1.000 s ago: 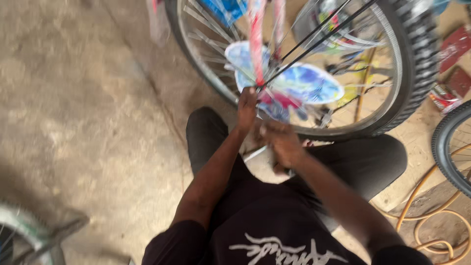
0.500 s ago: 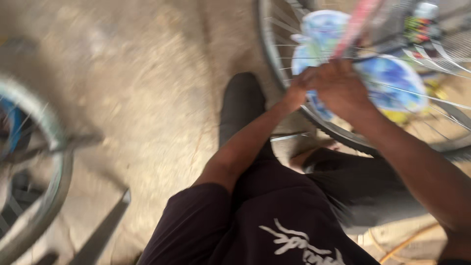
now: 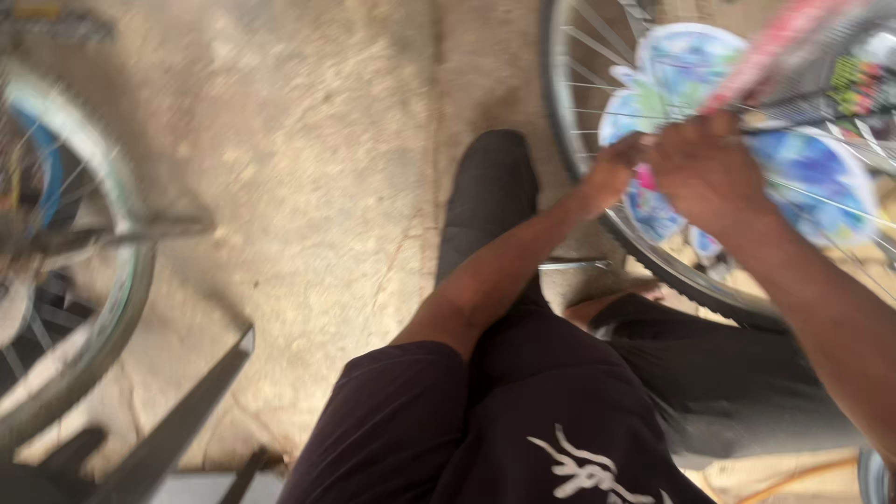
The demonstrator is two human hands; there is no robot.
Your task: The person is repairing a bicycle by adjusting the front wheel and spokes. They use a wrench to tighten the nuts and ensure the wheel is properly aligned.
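Note:
A bicycle wheel (image 3: 571,140) with thin spokes fills the upper right. A blue and white butterfly-shaped decoration (image 3: 686,65) sits among its spokes, and a pink frame tube (image 3: 775,56) crosses in front. My left hand (image 3: 611,173) reaches up to the wheel's lower spokes, fingers pinched at the decoration's bottom edge. My right hand (image 3: 709,173) is closed right beside it, over the same spot. What exactly the fingers grip is blurred. My knee in dark trousers (image 3: 490,201) points at the wheel.
Another bicycle wheel (image 3: 89,308) with a green rim stands at the left edge, blurred. A dark metal bar (image 3: 187,420) slants across the lower left. Bare concrete floor (image 3: 308,168) lies between the two wheels. An orange cable (image 3: 793,471) lies at the bottom right.
The view has swung left: the decorated wheel and both hands slid to the upper right, and the left wheel came into view. The hands stay together on the decoration.

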